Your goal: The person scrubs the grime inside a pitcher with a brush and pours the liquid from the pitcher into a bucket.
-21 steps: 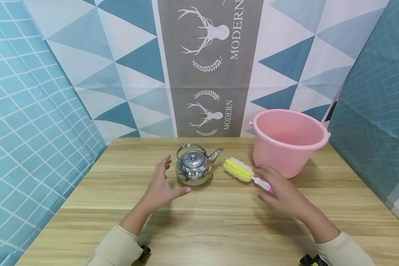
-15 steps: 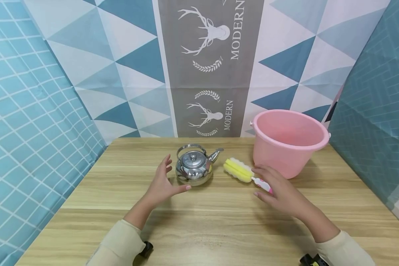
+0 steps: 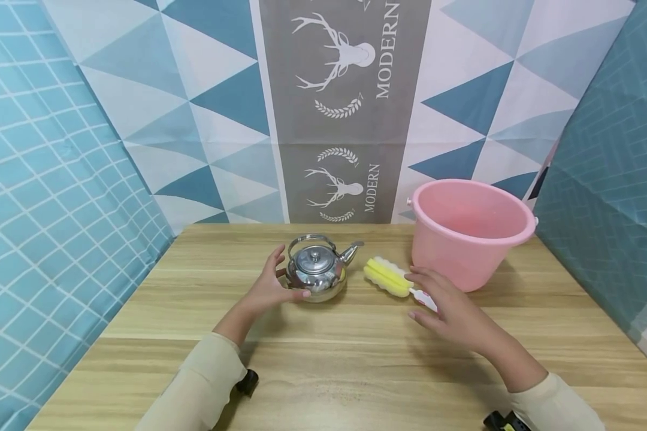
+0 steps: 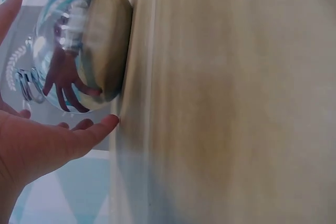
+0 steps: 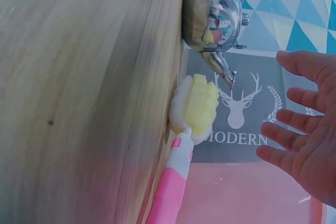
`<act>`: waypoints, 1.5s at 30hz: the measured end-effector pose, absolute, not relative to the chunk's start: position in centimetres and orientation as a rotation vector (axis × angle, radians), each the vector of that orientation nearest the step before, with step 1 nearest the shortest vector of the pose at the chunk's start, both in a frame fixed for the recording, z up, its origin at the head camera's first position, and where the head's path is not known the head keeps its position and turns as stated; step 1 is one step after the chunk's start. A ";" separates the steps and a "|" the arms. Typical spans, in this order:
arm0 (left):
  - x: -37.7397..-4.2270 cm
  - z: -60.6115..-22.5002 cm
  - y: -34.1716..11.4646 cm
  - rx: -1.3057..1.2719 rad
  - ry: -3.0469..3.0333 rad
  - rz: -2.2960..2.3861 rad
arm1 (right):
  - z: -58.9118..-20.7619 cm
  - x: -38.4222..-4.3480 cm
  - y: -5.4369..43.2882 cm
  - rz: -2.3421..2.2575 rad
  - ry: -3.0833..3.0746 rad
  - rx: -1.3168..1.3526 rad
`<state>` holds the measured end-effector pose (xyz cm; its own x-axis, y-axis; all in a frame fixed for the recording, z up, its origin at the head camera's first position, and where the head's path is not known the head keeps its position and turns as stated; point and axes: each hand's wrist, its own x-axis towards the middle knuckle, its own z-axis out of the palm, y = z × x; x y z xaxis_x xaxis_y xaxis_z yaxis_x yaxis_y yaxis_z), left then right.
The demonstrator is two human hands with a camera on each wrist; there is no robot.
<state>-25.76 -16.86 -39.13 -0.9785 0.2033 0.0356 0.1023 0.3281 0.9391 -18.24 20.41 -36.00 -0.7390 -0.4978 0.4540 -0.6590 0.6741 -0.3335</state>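
Note:
A shiny metal kettle (image 3: 315,269) with a lid, a hooped handle and a spout stands upright on the table, its spout towards the right. My left hand (image 3: 269,287) is spread around the kettle's left side, thumb in front and fingers behind; whether it touches the metal I cannot tell. In the left wrist view the kettle (image 4: 79,51) mirrors that hand. To the right lies a sponge brush (image 3: 389,276) with a yellow and white head and a white and pink handle (image 5: 173,182). Over this handle hovers my right hand (image 3: 447,308), fingers extended and apart from the brush.
Behind my right hand a pink bucket (image 3: 463,257) stands at the back right of the wooden table (image 3: 323,371). A patterned cloth backdrop (image 3: 221,120) rises along the table's far edge. Blue tiled sheets (image 3: 43,209) hang at the sides.
My left hand has moved right and slightly forward, closer around the kettle. The right hand has stayed nearly in place above the brush handle. Kettle, brush and bucket have not moved on the table.

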 end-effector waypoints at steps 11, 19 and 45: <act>-27.6 -39.5 -16.1 0.212 2.457 1.760 | -36.1 -18.2 20.3 0.703 -2.574 0.914; -28.1 -39.5 -15.7 0.225 2.420 1.772 | -35.7 -18.6 20.1 0.661 -2.536 0.959; -28.5 -40.2 -15.9 0.207 2.518 1.696 | -34.4 -19.8 17.6 0.670 -2.631 1.039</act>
